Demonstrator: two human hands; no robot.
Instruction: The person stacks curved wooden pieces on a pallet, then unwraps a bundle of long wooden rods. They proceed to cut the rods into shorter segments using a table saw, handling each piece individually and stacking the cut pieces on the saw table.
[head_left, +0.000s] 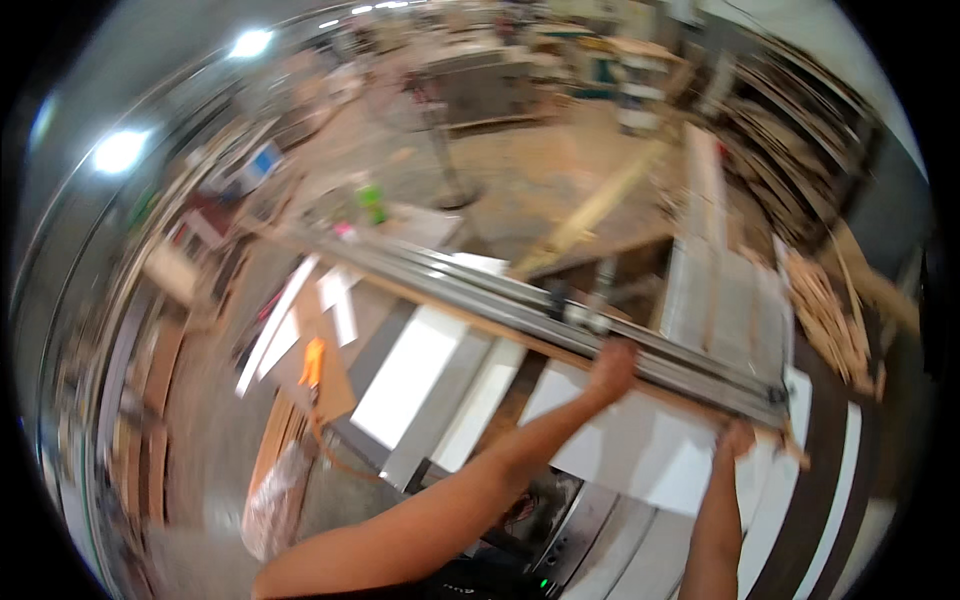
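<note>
A long, narrow wooden strip [680,398] lies along the near side of a silver metal rail [460,285], which runs slantwise across a machine table. My left hand [612,366] is closed over the strip, against the rail, close to a dark and silver clamp-like block [580,312]. Farther right, my right hand [737,438] is closed at the strip near its right end, above a white board [620,440]. Motion blurs the fingers of both hands, and their tips are hidden.
White and grey panels [410,375] lie to the left, beside an orange tool [313,365] with a hose. A ribbed metal table [730,290] extends beyond the rail. Stacked boards [795,120] fill a rack at the far right. Wood offcuts [825,310] lie below it.
</note>
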